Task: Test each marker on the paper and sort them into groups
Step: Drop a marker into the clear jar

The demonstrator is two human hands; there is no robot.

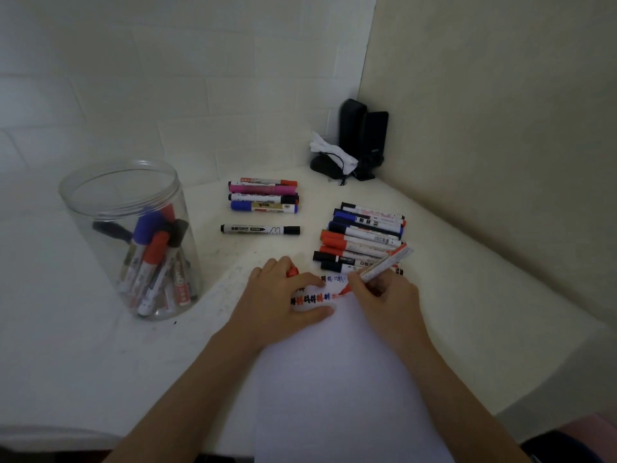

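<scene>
Our left hand (283, 295) covers part of the scribbled test marks on the paper (334, 379), and the paper's near edge runs out of view. A red cap (292, 271) peeks from under our curled left fingers, which seem to hold it while the palm rests on the sheet. Our right hand (384, 292) pinches an uncapped red marker (380, 267), tip touching the paper beside the marks. Behind it lies a pile of markers (364, 238); more stand blurred inside the clear jar (133, 242).
</scene>
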